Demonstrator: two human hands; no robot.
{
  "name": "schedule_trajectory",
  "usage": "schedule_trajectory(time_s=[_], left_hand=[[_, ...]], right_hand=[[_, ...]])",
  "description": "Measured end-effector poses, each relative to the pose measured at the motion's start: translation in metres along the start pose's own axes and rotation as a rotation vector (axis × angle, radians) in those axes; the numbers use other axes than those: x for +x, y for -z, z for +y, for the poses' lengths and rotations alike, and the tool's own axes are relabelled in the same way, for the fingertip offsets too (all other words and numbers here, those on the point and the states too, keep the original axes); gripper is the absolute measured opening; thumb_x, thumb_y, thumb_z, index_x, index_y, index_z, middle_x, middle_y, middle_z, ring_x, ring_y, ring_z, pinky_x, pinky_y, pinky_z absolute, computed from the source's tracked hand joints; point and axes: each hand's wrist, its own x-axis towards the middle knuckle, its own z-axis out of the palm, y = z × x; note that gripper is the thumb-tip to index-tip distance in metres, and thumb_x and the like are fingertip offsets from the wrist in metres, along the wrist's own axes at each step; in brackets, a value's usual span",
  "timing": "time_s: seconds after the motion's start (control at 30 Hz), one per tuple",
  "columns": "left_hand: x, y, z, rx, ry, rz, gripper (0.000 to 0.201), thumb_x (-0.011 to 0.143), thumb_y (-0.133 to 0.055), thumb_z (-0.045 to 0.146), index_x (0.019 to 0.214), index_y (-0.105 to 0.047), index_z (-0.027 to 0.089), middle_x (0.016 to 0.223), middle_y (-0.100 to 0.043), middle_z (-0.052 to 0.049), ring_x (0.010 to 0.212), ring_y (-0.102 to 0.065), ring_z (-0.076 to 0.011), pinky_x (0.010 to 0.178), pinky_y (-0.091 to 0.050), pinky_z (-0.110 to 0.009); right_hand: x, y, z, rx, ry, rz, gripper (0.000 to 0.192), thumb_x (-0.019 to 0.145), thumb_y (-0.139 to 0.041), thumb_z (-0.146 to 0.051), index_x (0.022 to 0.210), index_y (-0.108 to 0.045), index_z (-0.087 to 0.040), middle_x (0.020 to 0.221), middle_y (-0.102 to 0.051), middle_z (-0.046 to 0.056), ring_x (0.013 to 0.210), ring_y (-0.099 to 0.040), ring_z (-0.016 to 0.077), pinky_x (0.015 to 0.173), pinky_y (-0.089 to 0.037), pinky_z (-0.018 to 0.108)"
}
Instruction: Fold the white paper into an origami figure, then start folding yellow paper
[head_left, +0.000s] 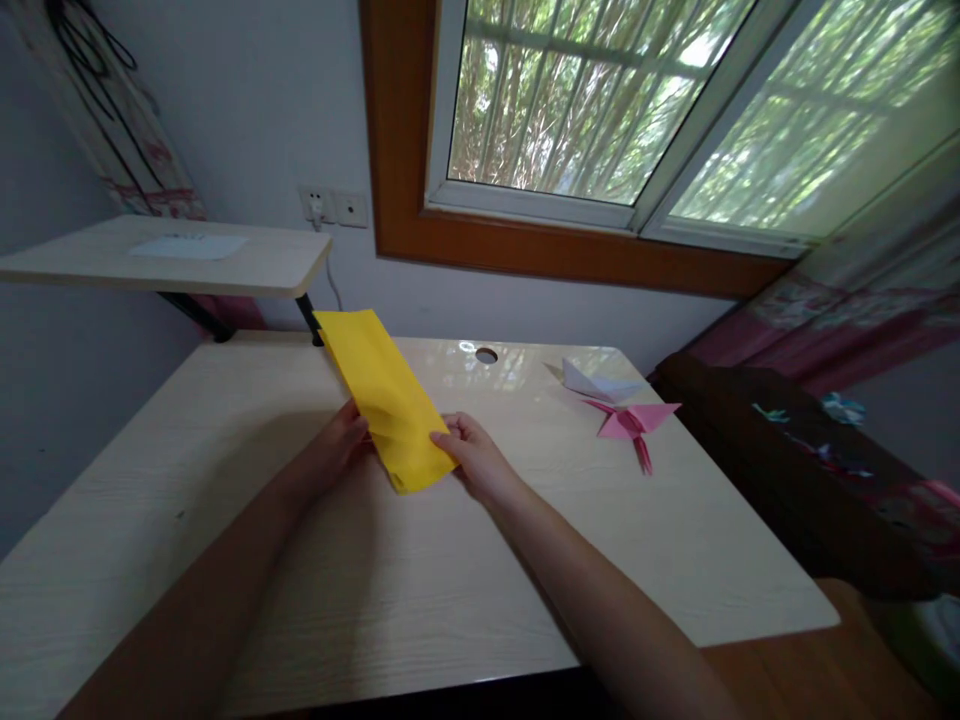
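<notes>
Pale wood-grain desk (225, 560) under a window (600, 100), grey wall behind w/ a socket (334, 207); trees outside.

Yellow paper (390, 400) sits mid-desk, a bit toward the far edge. It's a long folded strip; long axis runs from the near end between the two hands up and away toward the far-left corner, far end lifted off the surface and tilted over the back edge. Near end is down at or just above the desk, can't tell if it touches. Colour bright, flat yellow, soft creases across the middle, a layered fold showing at the near tip.

Left hand (337, 445) is on the strip's left edge, fingers curled and pinching the paper, fingertips hidden behind it. Right hand (472, 455) is on the right edge near the lower end, thumb and forefinger closed on the paper. Both about equally near; strip lies straight between them, extending away from both.

Further out: pink folded paper figure (634, 425) toward the far-right corner, well apart from the hands, w/ a white folded piece (596, 382) just behind it. Cable hole (486, 355) near the far edge. Raised side shelf (165, 260) at far left w/ a white sheet (187, 246) on it. Dark fabric-covered furniture (787, 470) off the right edge.
</notes>
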Motion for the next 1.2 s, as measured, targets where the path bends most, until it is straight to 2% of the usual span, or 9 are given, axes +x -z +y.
schedule_trajectory(time_s=[0.1, 0.17, 0.3, 0.4, 0.5, 0.7, 0.97, 1.07, 1.2], left_hand=[[-0.001, -0.003, -0.002, 0.050, 0.037, 0.154, 0.061, 0.082, -0.077, 0.049, 0.129, -0.056, 0.018, 0.131, -0.067, -0.015, 0.114, -0.068, -0.0328, 0.091, -0.059, -0.043], [-0.001, -0.003, -0.001, 0.073, 0.068, 0.174, 0.055, 0.083, -0.076, 0.042, 0.128, -0.055, 0.019, 0.128, -0.069, -0.013, 0.108, -0.071, -0.0307, 0.085, -0.060, -0.041], [-0.005, -0.007, -0.001, 0.138, 0.107, 0.010, 0.059, 0.083, -0.076, 0.039, 0.135, -0.052, 0.021, 0.131, -0.067, -0.013, 0.107, -0.071, -0.0307, 0.085, -0.060, -0.041], [-0.008, -0.014, -0.003, 0.232, 0.100, -0.121, 0.067, 0.084, -0.075, 0.038, 0.144, -0.048, 0.023, 0.141, -0.061, -0.014, 0.121, -0.064, -0.0336, 0.095, -0.056, -0.043], [-0.010, -0.020, -0.007, 0.319, 0.051, -0.146, 0.073, 0.084, -0.074, 0.037, 0.149, -0.044, 0.025, 0.146, -0.057, -0.013, 0.130, -0.058, -0.0343, 0.102, -0.052, -0.044], [-0.012, -0.019, -0.011, 0.282, 0.121, -0.135, 0.092, 0.089, -0.069, 0.038, 0.162, -0.015, 0.034, 0.131, -0.068, -0.009, 0.106, -0.071, -0.0289, 0.087, -0.058, -0.041], [-0.013, -0.021, -0.011, 0.350, 0.047, -0.054, 0.075, 0.087, -0.071, 0.035, 0.155, -0.041, 0.032, 0.140, -0.063, -0.007, 0.135, -0.054, -0.0321, 0.110, -0.047, -0.047], [-0.012, -0.021, -0.010, 0.403, 0.018, -0.065, 0.073, 0.086, -0.071, 0.035, 0.153, -0.044, 0.034, 0.142, -0.062, -0.005, 0.135, -0.054, -0.0327, 0.112, -0.046, -0.048], [-0.013, -0.020, -0.010, 0.406, 0.035, -0.094, 0.073, 0.089, -0.069, 0.037, 0.156, -0.039, 0.034, 0.139, -0.065, -0.006, 0.126, -0.061, -0.0326, 0.106, -0.050, -0.047]], right_hand=[[-0.003, -0.005, 0.014, -0.094, 0.036, -0.131, 0.038, 0.067, -0.087, -0.033, 0.088, -0.057, -0.023, 0.079, -0.067, -0.005, 0.069, -0.062, 0.0127, 0.067, -0.051, 0.027], [-0.005, -0.003, 0.015, -0.139, 0.038, -0.198, 0.039, 0.069, -0.087, -0.035, 0.091, -0.057, -0.024, 0.078, -0.066, -0.005, 0.067, -0.062, 0.0124, 0.064, -0.051, 0.026], [-0.008, 0.001, 0.008, -0.132, 0.016, -0.172, 0.041, 0.077, -0.081, -0.045, 0.106, -0.061, -0.023, 0.081, -0.069, -0.001, 0.065, -0.064, 0.0139, 0.057, -0.052, 0.026], [-0.009, 0.000, 0.001, -0.033, 0.043, -0.175, 0.046, 0.078, -0.080, -0.044, 0.115, -0.064, -0.022, 0.105, -0.075, 0.006, 0.086, -0.071, 0.0209, 0.076, -0.060, 0.035], [-0.011, -0.003, 0.000, 0.048, 0.068, -0.170, 0.051, 0.075, -0.084, -0.036, 0.120, -0.065, -0.021, 0.124, -0.072, 0.010, 0.108, -0.070, 0.0274, 0.097, -0.056, 0.044], [-0.014, -0.005, 0.000, 0.162, 0.107, -0.055, 0.048, 0.075, -0.083, -0.033, 0.118, -0.065, -0.022, 0.124, -0.073, 0.009, 0.105, -0.072, 0.0273, 0.096, -0.057, 0.044], [-0.016, -0.010, -0.002, 0.202, 0.117, 0.010, 0.050, 0.071, -0.086, -0.036, 0.115, -0.064, -0.023, 0.120, -0.074, 0.009, 0.101, -0.073, 0.0267, 0.091, -0.060, 0.041], [-0.017, -0.010, -0.001, 0.202, 0.139, -0.013, 0.049, 0.073, -0.084, -0.033, 0.116, -0.064, -0.022, 0.122, -0.073, 0.009, 0.102, -0.073, 0.0264, 0.093, -0.059, 0.041], [-0.017, -0.010, 0.000, 0.204, 0.156, -0.016, 0.050, 0.073, -0.085, -0.033, 0.117, -0.064, -0.023, 0.122, -0.073, 0.009, 0.101, -0.073, 0.0263, 0.093, -0.059, 0.042]])
